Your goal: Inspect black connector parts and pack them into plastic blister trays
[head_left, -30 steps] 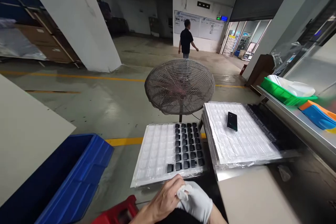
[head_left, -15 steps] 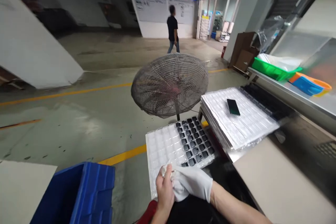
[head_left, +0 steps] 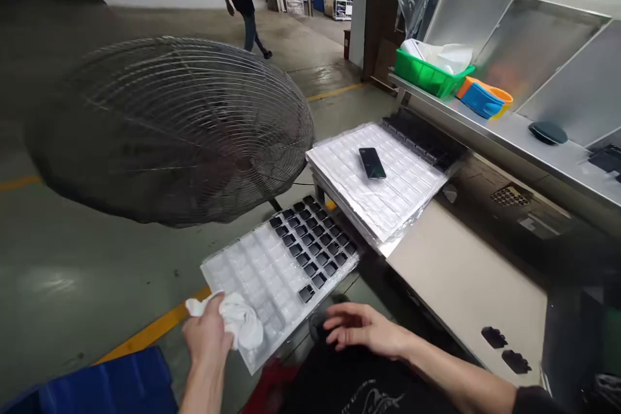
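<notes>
The crumpled glove [head_left: 245, 325] is gripped in the left hand's [head_left: 207, 328] curled fingers, by the tray's [head_left: 257, 272] near left corner. The right hand's [head_left: 361, 330] fingers, loosely bent, hold nothing. Black pieces [head_left: 315, 248] occupy the tray's right part. White material [head_left: 455, 57] fills the far green basket [head_left: 427, 78]; the near left blue bin [head_left: 111, 385] is cut off.

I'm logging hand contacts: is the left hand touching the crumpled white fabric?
Touching. The head view shows the left hand closed on the crumpled white fabric, which bulges out beside it.
</notes>
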The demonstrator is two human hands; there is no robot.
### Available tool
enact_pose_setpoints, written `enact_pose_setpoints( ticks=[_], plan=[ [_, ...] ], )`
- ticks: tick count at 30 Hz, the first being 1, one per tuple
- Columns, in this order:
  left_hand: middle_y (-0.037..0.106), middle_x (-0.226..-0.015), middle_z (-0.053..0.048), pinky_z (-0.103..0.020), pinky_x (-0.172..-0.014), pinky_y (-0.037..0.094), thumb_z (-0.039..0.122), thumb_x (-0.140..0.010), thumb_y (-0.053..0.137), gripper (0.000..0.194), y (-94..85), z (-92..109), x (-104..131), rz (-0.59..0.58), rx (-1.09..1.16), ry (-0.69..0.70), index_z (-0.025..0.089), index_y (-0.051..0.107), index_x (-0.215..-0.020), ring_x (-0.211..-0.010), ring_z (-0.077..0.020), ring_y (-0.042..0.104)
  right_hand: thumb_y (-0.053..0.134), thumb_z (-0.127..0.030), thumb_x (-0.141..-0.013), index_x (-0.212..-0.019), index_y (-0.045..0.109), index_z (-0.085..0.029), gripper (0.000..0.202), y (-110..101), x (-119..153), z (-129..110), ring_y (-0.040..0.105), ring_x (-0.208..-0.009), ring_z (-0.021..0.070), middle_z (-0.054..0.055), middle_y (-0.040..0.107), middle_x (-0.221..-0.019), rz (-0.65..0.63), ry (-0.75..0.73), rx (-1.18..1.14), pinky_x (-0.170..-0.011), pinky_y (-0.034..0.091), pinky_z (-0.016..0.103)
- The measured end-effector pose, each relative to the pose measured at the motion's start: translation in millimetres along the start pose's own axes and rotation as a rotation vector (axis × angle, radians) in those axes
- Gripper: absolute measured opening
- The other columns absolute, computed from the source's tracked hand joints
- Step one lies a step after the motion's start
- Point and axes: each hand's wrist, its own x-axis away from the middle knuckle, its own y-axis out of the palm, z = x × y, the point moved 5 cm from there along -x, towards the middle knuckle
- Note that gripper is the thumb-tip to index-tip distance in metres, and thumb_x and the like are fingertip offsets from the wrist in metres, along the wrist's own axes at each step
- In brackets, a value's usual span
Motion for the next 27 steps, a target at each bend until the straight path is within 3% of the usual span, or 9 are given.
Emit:
enact_pose_setpoints(
  ticks=[2,5,9,12,16,18,20,23,27],
  plan=[
    [0.064,-0.072,-0.002,-0.034,-0.062,0.056,0.032,-0.06,0.081,0.034,30.3,-4,38,-0.167,0.041,-0.194,0.016,0.063,-0.083,-0.064,-0.021,0.063,0.084,-0.056,-0.083,-0.166,0.038,-0.023,0.1,-18,15,1,0.064,-0.133,0.0307,0.021,0.051,-0.16,0.084,0.006,-0.034,-0.102,0.059,0.045],
    [0.076,-0.112,-0.014,-0.044,-0.094,0.062,0.053,-0.076,0.078,0.056,98.9,-5,127,-0.74,0.098,-0.239,0.014,0.07,-0.115,-0.105,-0.0314,0.074,0.085,-0.057,-0.083,-0.167,0.036,-0.02,0.104,-46,16,-11,0.058,-0.139,0.0317,0.021,0.048,-0.162,0.281,-0.209,0.151,-0.111,0.054,0.046],
    [0.038,-0.173,-0.015,-0.057,-0.134,0.026,0.057,-0.088,0.075,0.084,154.8,3,232,-1.464,-0.315,0.146,0.024,0.049,-0.161,-0.161,-0.0387,0.033,0.061,-0.044,-0.1,-0.137,0.065,-0.022,0.043,-114,38,-2,0.073,-0.101,0.0231,0.012,0.075,-0.122,0.762,-0.329,0.328,-0.095,0.06,0.036],
    [0.01,-0.181,-0.014,-0.063,-0.135,0.009,0.045,-0.09,0.077,0.104,178.0,11,274,-1.647,-0.646,0.422,0.022,0.02,-0.174,-0.168,-0.037,0.006,0.059,-0.045,-0.093,-0.118,0.071,-0.022,0.036,-176,77,13,0.073,-0.084,0.023,0.008,0.078,-0.101,1.027,-0.298,0.356,-0.082,0.06,0.035],
    [0.027,-0.177,-0.013,-0.063,-0.133,0.022,0.044,-0.093,0.073,0.089,195.7,36,290,-1.624,-0.56,0.543,0.024,0.032,-0.17,-0.165,-0.0374,0.023,0.042,-0.041,-0.094,-0.127,0.067,-0.019,0.047,-278,142,16,0.071,-0.112,0.0322,0.016,0.076,-0.118,1.423,0.105,0.437,-0.1,0.056,0.046],
    [0.041,-0.171,-0.012,-0.061,-0.129,0.034,0.047,-0.093,0.072,0.074,185.4,37,272,-1.517,-0.555,0.502,0.029,0.051,-0.162,-0.159,-0.0383,0.038,0.044,-0.038,-0.093,-0.135,0.065,-0.018,0.05,-327,164,7,0.07,-0.115,0.0377,0.02,0.075,-0.119,1.444,0.51,0.555,-0.101,0.053,0.053],
    [0.056,-0.16,-0.014,-0.057,-0.123,0.045,0.05,-0.091,0.074,0.062,160.1,25,237,-1.327,-0.595,0.417,0.03,0.066,-0.149,-0.148,-0.0389,0.054,0.049,-0.036,-0.092,-0.141,0.062,-0.017,0.054,-362,163,-21,0.068,-0.119,0.0399,0.021,0.072,-0.127,1.426,0.681,0.71,-0.103,0.052,0.054],
    [0.078,-0.126,-0.016,-0.05,-0.103,0.062,0.061,-0.077,0.082,0.055,106.3,-8,177,-0.969,-0.591,0.247,0.026,0.083,-0.119,-0.118,-0.0382,0.074,0.046,-0.043,-0.099,-0.141,0.061,-0.016,0.052,-379,97,-85,0.068,-0.119,0.0338,0.019,0.07,-0.133,1.389,0.403,0.861,-0.105,0.051,0.046],
    [0.081,-0.108,-0.016,-0.043,-0.086,0.067,0.081,-0.056,0.084,0.071,42.9,-53,134,-0.624,-0.502,0.015,0.021,0.083,-0.094,-0.099,-0.0353,0.078,0.058,-0.06,-0.097,-0.144,0.055,-0.009,0.07,-356,-68,-152,0.059,-0.131,0.0398,0.025,0.061,-0.143,1.029,0.198,1.014,-0.11,0.048,0.053]
  ],
)
